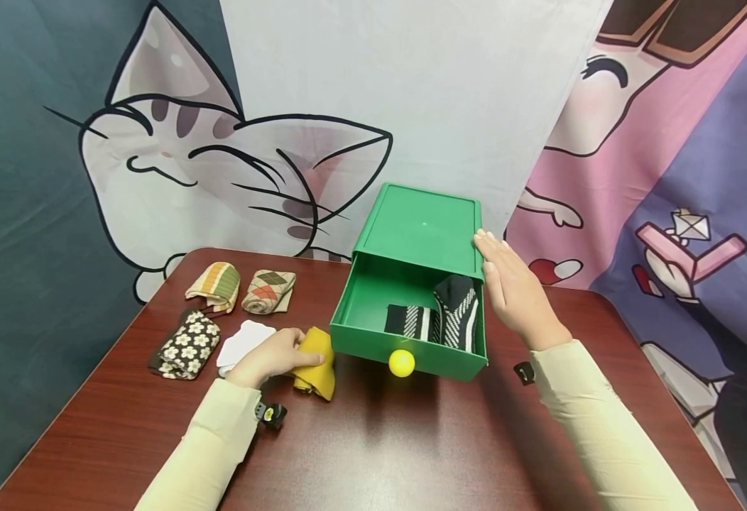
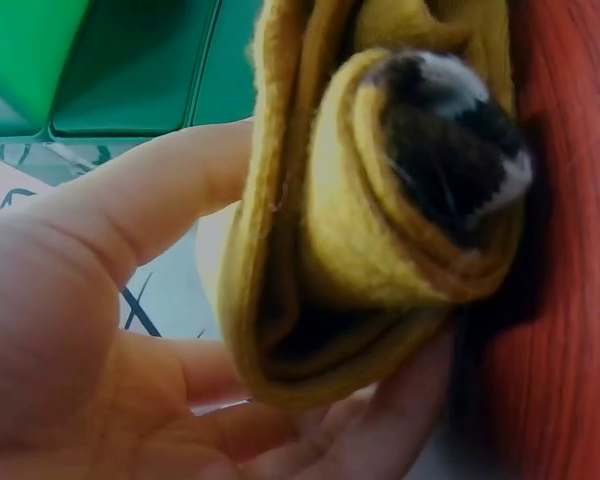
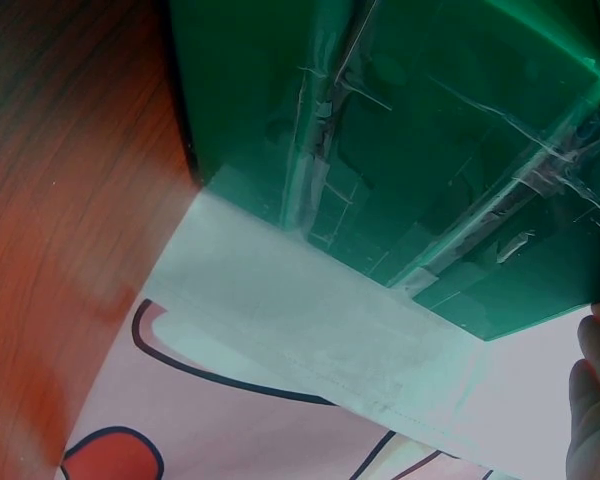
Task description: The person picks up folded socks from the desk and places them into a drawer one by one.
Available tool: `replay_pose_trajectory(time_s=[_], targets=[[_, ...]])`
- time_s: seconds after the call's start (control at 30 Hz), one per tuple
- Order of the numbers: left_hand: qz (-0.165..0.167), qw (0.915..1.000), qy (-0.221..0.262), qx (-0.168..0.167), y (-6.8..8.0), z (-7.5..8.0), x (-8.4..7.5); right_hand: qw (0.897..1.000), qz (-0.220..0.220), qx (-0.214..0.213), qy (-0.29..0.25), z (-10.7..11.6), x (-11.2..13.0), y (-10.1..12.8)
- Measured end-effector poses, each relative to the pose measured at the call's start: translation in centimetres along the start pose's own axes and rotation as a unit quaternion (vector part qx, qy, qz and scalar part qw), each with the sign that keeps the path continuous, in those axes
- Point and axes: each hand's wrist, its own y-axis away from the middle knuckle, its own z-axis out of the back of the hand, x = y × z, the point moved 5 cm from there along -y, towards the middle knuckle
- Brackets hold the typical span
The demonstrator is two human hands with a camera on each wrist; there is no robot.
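My left hand (image 1: 274, 354) pinches a rolled mustard-yellow sock pair (image 1: 319, 355) between thumb and fingers, just left of the green drawer. Close up in the left wrist view, the yellow roll (image 2: 370, 210) shows a black and white patch inside its rolled end. My right hand (image 1: 515, 292) lies with straight fingers along the upper right edge of the green box (image 1: 424, 223). Its drawer (image 1: 363, 298) is pulled out and has a yellow ball knob (image 1: 402, 363). Two black-and-white patterned sock rolls, one flat (image 1: 412, 321) and one slanted (image 1: 458, 309), lie in the drawer's right part.
Left on the table are a striped sock roll (image 1: 215, 285), an argyle one (image 1: 268, 291), a flowered one (image 1: 189, 345) and a white one (image 1: 243, 342) partly behind my left hand. A small black object (image 1: 525, 372) lies right of the drawer. A printed cloth (image 1: 463, 92) hangs behind.
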Motion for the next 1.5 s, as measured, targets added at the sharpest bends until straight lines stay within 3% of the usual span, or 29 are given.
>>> replay_pose_trajectory(time_s=[0.4,0.67,0.93,1.3,1.5], targets=[[0.002,0.9971,0.075,0.008,-0.1,-0.2,0.3,1.000,-0.001,0.003,0.000,0.1,0.1,0.1],[-0.014,0.9907,0.134,0.015,-0.2,-0.3,0.6,1.000,-0.003,0.006,0.002,0.2,0.1,0.1],[-0.004,0.9836,0.180,0.004,-0.6,0.2,1.0,1.000,-0.003,0.005,0.004,0.1,0.0,0.2],[0.010,0.9683,0.247,-0.034,-0.6,1.8,0.7,1.000,-0.003,0.004,0.001,0.1,0.1,0.1],[-0.012,0.9605,0.276,-0.036,-0.3,3.6,0.2,1.000,-0.004,0.007,0.003,-0.1,0.0,0.0]])
